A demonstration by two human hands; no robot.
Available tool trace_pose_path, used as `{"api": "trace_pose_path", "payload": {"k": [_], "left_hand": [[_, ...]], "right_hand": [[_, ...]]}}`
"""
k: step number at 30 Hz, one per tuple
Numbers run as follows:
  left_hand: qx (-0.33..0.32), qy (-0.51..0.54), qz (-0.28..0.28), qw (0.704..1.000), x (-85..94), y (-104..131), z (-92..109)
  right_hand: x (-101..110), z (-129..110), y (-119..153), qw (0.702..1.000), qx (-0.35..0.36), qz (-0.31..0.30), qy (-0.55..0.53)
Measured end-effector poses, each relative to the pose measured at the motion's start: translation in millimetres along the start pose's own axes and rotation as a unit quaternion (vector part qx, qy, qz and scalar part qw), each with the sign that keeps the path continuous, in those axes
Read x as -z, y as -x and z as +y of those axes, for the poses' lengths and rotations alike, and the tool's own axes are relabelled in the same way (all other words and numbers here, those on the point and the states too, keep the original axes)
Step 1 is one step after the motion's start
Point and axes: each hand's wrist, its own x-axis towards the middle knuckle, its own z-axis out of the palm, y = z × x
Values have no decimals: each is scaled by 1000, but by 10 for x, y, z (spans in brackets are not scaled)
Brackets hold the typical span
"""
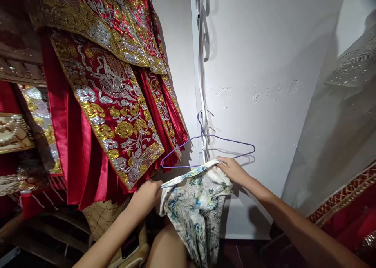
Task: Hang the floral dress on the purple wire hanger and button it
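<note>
A white garment with a blue, green and yellow floral print [195, 199] is stretched by its top band between my two hands. My left hand [149, 193] grips the band's left end, its fingers closed round the cloth. At the right end, my right hand [230, 168] pinches the band from above. The rest of the garment hangs down in folds over my leg. Just beyond the band hangs a thin purple hanger [229, 139], hooked near a white vertical rail [201, 72]. The garment's band overlaps part of the hanger's lower bar.
Red costumes with gold and silver embroidery [117, 111] hang at the left. Behind the rail is a white wall [258, 56] with scuff marks. Sheer plastic-like covering [320, 150] and red beaded fabric [352, 217] stand at the right. A wooden chair [138, 254] is low on the left.
</note>
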Motion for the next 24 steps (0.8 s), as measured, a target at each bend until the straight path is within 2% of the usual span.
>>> {"api": "trace_pose_path", "payload": {"k": [3, 5, 7, 9, 11, 14, 17, 20, 22, 24], "left_hand": [[-18, -4, 23, 1000, 36, -21, -29], [-36, 59, 45, 997, 69, -53, 25], [-45, 175, 96, 979, 97, -118, 143], [-54, 272, 143, 950, 112, -211, 318], [-82, 312, 149, 935, 110, -309, 514], [-151, 286, 117, 939, 88, -418, 730], [-204, 204, 124, 949, 89, -478, 754], [-237, 121, 138, 954, 145, -523, 672], [-251, 76, 126, 957, 193, -551, 636], [-265, 50, 104, 957, 228, -575, 631]], "right_hand": [[187, -43, 195, 1000, -24, -13, -8], [304, -86, 282, 998, -44, -32, -28], [359, -143, 334, 996, -55, -49, -57], [330, -216, 375, 993, -58, -64, -81], [235, -300, 427, 992, -57, -67, -95], [101, -397, 530, 993, -46, -45, -97], [148, -392, 646, 997, -17, -18, -66], [406, -280, 704, 997, 3, 78, -3], [629, -192, 664, 987, 3, 162, 23], [836, -140, 564, 979, -22, 200, 33]]}}
